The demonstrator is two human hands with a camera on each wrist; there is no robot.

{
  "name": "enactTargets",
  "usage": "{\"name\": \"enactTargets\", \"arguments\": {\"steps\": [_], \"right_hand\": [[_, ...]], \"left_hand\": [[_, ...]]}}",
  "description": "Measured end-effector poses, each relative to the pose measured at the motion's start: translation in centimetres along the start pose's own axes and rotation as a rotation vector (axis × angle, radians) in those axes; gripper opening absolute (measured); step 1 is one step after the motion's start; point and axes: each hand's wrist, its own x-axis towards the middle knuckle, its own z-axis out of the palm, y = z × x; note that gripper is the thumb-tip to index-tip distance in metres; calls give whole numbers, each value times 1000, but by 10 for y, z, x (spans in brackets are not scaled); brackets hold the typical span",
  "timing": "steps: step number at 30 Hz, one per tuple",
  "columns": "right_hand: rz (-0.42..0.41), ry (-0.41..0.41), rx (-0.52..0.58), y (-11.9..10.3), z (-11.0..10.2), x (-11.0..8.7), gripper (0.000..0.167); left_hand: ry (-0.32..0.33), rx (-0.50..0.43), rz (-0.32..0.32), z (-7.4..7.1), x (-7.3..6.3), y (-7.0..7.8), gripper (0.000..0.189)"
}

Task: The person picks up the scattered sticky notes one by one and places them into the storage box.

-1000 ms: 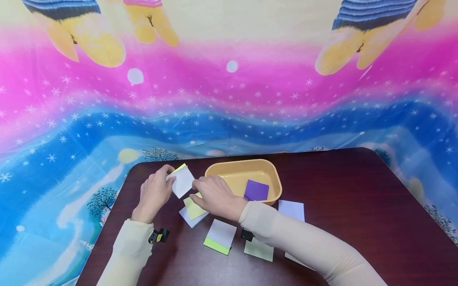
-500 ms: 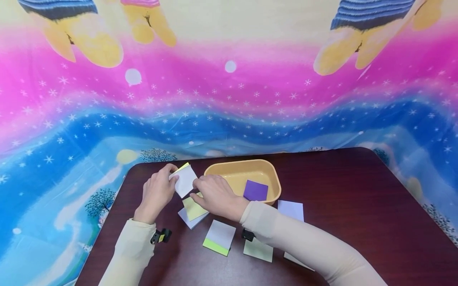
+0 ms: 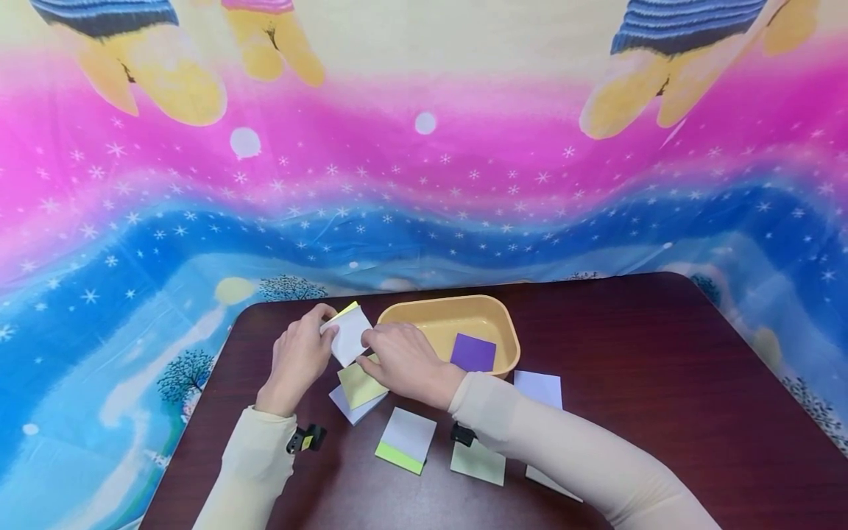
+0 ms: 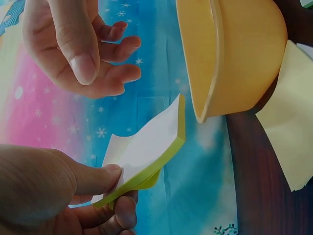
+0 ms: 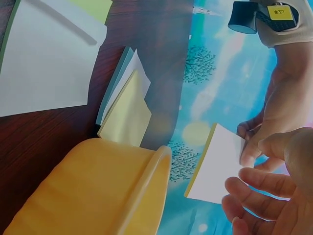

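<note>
My left hand [image 3: 298, 361] pinches a sticky-note pad [image 3: 350, 337] between thumb and fingers, raised at the left of the yellow tub. The pad has a white face and yellow-green edges, and in the left wrist view its white sheet [image 4: 149, 142] curls up at one side. Close by, my right hand [image 3: 414, 364] hovers over the tub's near left corner with loosely bent fingers and nothing in them; a gap to the pad shows in the left wrist view. Below both hands, a pale yellow pad [image 3: 358, 388] overlaps a bluish-white one [image 3: 347, 410] on the table.
The yellow tub [image 4: 249, 58] stands at the table's back and holds a purple pad [image 3: 473, 353]. In front lie a white pad with a green strip [image 3: 407, 439], a pale green pad [image 3: 478, 465] and a lavender pad [image 3: 538, 388]. My right sleeve partly covers another pad [image 3: 553, 486].
My left hand has moved a little to the right with the sticky-note pad. The right hand has shifted slightly right too. The other pads and the tub stay put.
</note>
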Motion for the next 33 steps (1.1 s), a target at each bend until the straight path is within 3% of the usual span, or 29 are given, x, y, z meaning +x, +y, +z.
{"name": "enactTargets", "arguments": {"steps": [15,33], "right_hand": [[15,-7,-10,8,-2,-4,24],[21,7,1,21,-1,-8,24]], "left_hand": [[-6,0,42,5,1,9,19],[-48,-4,43,12,4,20,19]]}}
